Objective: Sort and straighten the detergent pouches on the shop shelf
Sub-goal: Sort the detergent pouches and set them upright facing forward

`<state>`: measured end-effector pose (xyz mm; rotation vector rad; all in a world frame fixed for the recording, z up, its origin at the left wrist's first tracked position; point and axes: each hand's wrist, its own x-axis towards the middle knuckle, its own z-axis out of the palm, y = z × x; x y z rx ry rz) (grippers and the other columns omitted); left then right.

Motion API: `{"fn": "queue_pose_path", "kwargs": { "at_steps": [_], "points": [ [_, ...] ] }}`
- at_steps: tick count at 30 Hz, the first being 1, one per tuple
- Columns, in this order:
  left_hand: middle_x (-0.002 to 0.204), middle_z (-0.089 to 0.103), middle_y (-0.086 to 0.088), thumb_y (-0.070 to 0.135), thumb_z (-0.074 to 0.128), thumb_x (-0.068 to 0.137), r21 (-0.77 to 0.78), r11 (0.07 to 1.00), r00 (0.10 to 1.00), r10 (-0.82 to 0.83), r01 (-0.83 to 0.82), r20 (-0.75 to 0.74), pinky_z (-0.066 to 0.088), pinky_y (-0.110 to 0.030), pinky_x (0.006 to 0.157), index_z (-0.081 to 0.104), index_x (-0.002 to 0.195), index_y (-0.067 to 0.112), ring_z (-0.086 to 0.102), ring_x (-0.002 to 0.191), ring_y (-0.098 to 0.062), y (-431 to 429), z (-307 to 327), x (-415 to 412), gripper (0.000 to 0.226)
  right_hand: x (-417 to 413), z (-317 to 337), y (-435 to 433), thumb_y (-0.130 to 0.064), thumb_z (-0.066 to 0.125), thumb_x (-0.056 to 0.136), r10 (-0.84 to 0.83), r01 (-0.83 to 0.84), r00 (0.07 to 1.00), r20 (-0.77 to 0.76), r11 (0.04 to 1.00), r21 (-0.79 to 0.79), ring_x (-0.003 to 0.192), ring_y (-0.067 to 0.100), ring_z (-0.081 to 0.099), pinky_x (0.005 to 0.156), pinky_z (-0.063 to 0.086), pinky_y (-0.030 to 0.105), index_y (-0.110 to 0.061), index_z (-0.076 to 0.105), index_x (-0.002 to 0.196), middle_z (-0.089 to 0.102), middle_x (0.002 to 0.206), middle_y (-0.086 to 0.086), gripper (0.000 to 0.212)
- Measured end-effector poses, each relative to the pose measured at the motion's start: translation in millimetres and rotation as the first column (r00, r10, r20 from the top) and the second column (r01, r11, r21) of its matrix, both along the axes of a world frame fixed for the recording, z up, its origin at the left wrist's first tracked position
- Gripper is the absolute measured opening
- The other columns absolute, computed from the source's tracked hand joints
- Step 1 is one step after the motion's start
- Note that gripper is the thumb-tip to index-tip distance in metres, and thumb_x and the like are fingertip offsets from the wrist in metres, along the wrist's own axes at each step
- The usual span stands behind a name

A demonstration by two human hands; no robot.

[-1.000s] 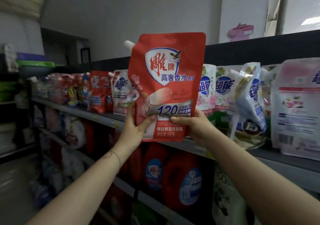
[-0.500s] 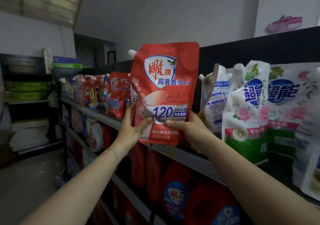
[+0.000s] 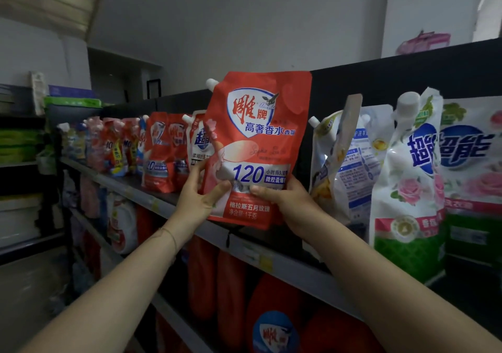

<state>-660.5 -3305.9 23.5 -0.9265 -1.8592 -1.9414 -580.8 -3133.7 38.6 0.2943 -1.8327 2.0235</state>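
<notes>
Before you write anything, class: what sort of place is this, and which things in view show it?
Probably a small shop's laundry aisle: spouted detergent pouches, like the red pouch held up, line a long shelf, with red detergent bottles on the shelf below.

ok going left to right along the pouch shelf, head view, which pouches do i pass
mixed small pouches, standing red pouches, held red pouch, pale side-on pouch, white rose pouch with green base, matching rose pouch at the edge
</notes>
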Motion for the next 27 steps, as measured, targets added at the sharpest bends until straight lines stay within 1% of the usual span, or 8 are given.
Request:
{"fn": "queue_pose_path", "kwargs": {
  "at_steps": [3,6,8,12,16,20,24,27],
  "points": [
    [0.125,0.058,0.005,0.074,0.077,0.044,0.018,0.999,0.999,-0.043,0.043,0.017,0.054,-0.034,0.087,0.043,0.130,0.038,0.061,0.111,-0.014,-3,-2,-21,0.099,-13,0,-7,-0.007,0.083,0.068,-0.031,0.031,1.000,-0.001,0.999,-0.011,0.099,0.031,0.068,0.089,0.054,0.049,-0.005,0.055,0.125,0.069,0.112,0.015,0.064],
    [0.127,0.057,0.005,0.079,0.074,0.040,0.018,0.998,0.999,-0.052,0.052,-0.006,0.053,-0.032,0.088,0.042,0.131,0.036,0.059,0.112,-0.012,-11,-3,-44,0.105,-28,1,-18,0.003,0.073,0.077,-0.066,0.067,0.997,-0.025,0.997,0.024,0.095,0.028,0.069,0.087,0.056,0.043,-0.010,0.064,0.109,0.071,0.107,0.014,0.036],
    [0.126,0.056,0.010,0.080,0.073,0.041,0.028,0.997,0.998,-0.065,0.065,-0.026,0.051,-0.028,0.089,0.042,0.131,0.033,0.057,0.113,-0.007,-18,-5,-60,0.106,-38,2,-29,0.005,0.072,0.077,-0.085,0.086,0.996,-0.038,0.996,0.033,0.088,0.023,0.070,0.082,0.058,0.038,-0.017,0.065,0.097,0.072,0.099,0.010,0.031],
    [0.126,0.056,0.009,0.083,0.071,0.040,0.011,0.997,0.996,-0.071,0.071,-0.060,0.047,-0.015,0.085,0.043,0.134,0.024,0.056,0.112,-0.001,-44,-8,-95,0.114,-71,-2,-57,0.004,0.075,0.075,-0.138,0.138,0.990,-0.021,0.990,0.018,0.089,0.024,0.071,0.078,0.059,0.036,-0.015,0.060,0.106,0.072,0.101,0.009,0.039],
    [0.117,0.057,0.015,0.082,0.070,0.040,0.030,0.994,0.992,-0.106,0.108,-0.067,0.047,-0.005,0.072,0.046,0.123,0.032,0.059,0.098,0.011,-77,-9,-136,0.101,-112,-4,-93,-0.002,0.078,0.074,-0.185,0.185,0.983,0.009,0.982,0.037,0.092,0.025,0.071,0.081,0.058,0.041,-0.016,0.057,0.111,0.072,0.105,0.010,0.044],
    [0.114,0.060,0.015,0.079,0.073,0.042,0.035,0.991,0.991,-0.125,0.127,-0.038,0.050,-0.017,0.081,0.047,0.112,0.043,0.061,0.101,0.002,-107,-16,-180,0.082,-152,-10,-124,-0.003,0.080,0.072,-0.233,0.232,0.972,0.027,0.972,0.037,0.093,0.027,0.071,0.084,0.057,0.046,-0.013,0.056,0.115,0.072,0.105,0.010,0.050],
    [0.114,0.057,0.015,0.057,0.078,0.062,0.017,0.995,0.995,-0.098,0.099,-0.029,0.050,-0.034,0.094,0.046,0.123,0.032,0.059,0.105,-0.004,-129,-21,-219,0.073,-191,-13,-148,-0.005,0.081,0.071,-0.254,0.251,0.966,0.048,0.967,0.049,0.094,0.028,0.070,0.087,0.055,0.051,-0.011,0.058,0.114,0.072,0.104,0.010,0.050],
    [0.121,0.056,0.014,0.055,0.074,0.062,0.014,0.994,0.994,-0.104,0.105,-0.040,0.049,-0.025,0.088,0.043,0.124,0.041,0.058,0.110,-0.003,-142,-20,-249,0.071,-217,-10,-160,-0.004,0.081,0.071,-0.259,0.256,0.965,0.051,0.965,0.058,0.092,0.027,0.071,0.086,0.055,0.050,-0.014,0.058,0.109,0.073,0.102,0.008,0.045]
  ]
}}
